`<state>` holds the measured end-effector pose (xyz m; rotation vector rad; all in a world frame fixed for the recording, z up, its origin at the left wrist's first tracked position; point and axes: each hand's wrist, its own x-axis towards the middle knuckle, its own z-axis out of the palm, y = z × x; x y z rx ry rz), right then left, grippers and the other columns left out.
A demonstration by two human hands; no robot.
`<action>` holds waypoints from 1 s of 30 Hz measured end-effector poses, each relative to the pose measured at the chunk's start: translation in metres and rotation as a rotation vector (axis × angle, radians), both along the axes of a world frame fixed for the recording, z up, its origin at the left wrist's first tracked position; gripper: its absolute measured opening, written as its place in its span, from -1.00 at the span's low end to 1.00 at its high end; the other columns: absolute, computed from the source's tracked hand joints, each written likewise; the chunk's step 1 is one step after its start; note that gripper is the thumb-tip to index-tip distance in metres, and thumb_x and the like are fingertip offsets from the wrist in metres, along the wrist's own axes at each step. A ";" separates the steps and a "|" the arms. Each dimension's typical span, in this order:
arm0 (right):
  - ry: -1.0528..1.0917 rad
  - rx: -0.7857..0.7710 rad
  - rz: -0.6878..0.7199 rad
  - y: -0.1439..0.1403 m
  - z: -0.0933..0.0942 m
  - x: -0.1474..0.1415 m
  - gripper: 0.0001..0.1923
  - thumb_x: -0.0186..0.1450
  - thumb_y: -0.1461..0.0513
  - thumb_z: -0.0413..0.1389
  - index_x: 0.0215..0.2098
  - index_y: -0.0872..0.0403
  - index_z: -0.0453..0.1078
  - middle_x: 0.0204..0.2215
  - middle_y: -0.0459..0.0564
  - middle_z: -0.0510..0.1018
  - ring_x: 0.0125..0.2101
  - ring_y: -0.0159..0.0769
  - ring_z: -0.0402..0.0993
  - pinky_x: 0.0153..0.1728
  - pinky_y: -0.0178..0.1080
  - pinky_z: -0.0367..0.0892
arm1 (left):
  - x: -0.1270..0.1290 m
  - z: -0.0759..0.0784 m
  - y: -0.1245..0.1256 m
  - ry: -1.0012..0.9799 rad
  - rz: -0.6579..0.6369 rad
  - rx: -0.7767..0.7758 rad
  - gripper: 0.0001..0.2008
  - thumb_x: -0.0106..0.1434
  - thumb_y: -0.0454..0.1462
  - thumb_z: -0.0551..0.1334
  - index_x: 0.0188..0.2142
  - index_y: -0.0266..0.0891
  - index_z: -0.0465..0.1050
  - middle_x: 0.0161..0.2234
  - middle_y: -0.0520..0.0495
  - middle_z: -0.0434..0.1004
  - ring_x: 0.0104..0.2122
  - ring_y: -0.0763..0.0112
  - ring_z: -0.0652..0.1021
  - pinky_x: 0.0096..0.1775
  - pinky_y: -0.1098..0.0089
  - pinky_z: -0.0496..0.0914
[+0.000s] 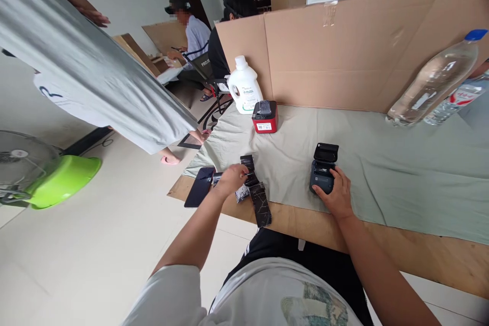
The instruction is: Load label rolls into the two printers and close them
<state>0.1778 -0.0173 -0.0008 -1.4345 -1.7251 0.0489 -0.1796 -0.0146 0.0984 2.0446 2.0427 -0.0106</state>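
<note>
Left hand: the left hand [231, 179] sits left of centre, fingers pinched on one dark marbled strip [256, 192] that runs down past the table's front edge.
Strip: one, black with pale veining, its upper end curled up beside the fingers; a small speckled piece lies just beside it.
Phone: one dark slab [199, 186] lies flat just left of that hand, on the wooden table edge.
Right hand: the right hand [336, 194], centre frame, is wrapped around the near end of one small dark printer [322, 171], thumb along its side.
Printer: lid flipped open and standing up at the far end; it rests on the grey-green cloth [382, 163].
Red box: one red-and-black device [265, 116] farther back, white label with a code, too small to read.
White jug: one [243, 86], upper centre, label writing unreadable.
Bottles: two clear ones, upper right, the big one [435, 79] blue-capped.
Cardboard wall: one [344, 46] behind the table.
People: one standing at upper left; two seated beyond, chair back reading "PROJ".
</note>
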 end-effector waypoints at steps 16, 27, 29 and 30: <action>0.014 -0.047 -0.002 -0.001 0.000 -0.002 -0.24 0.15 -0.17 0.13 0.14 0.10 0.19 0.17 0.25 0.23 0.13 0.08 0.16 0.11 0.18 0.17 | 0.080 0.000 -0.010 -0.427 -0.281 -0.232 -0.60 0.07 -0.33 0.18 -0.05 -0.21 0.39 -0.30 -0.04 0.48 -0.30 0.30 0.48 -0.22 0.34 0.36; 0.004 0.166 0.063 -0.009 0.016 -0.002 -0.52 0.26 0.13 0.11 0.14 0.02 0.23 0.11 0.16 0.27 0.08 -0.05 0.23 0.07 0.04 0.25 | 0.188 0.015 0.067 -0.808 -0.448 -0.392 -0.57 0.04 -0.38 0.14 -0.04 -0.24 0.26 -0.34 0.04 0.39 -0.36 0.42 0.42 -0.30 0.38 0.36; 0.006 0.195 0.066 -0.012 0.016 0.000 -0.64 0.25 0.22 0.09 0.02 -0.01 0.35 -0.07 0.09 0.39 -0.06 -0.12 0.31 -0.02 -0.04 0.30 | 0.207 0.011 0.083 -0.677 -0.524 -0.265 -0.60 0.03 -0.38 0.17 -0.08 -0.25 0.31 -0.30 0.00 0.42 -0.29 0.37 0.44 -0.21 0.32 0.39; 0.004 0.194 0.068 -0.013 0.016 0.001 -0.69 0.23 0.25 0.09 -0.04 -0.01 0.40 -0.16 0.06 0.41 -0.13 -0.15 0.33 -0.06 -0.07 0.31 | 0.215 0.010 0.089 -0.602 -0.569 -0.198 -0.61 0.01 -0.39 0.19 -0.10 -0.26 0.34 -0.26 -0.03 0.44 -0.25 0.33 0.45 -0.15 0.29 0.39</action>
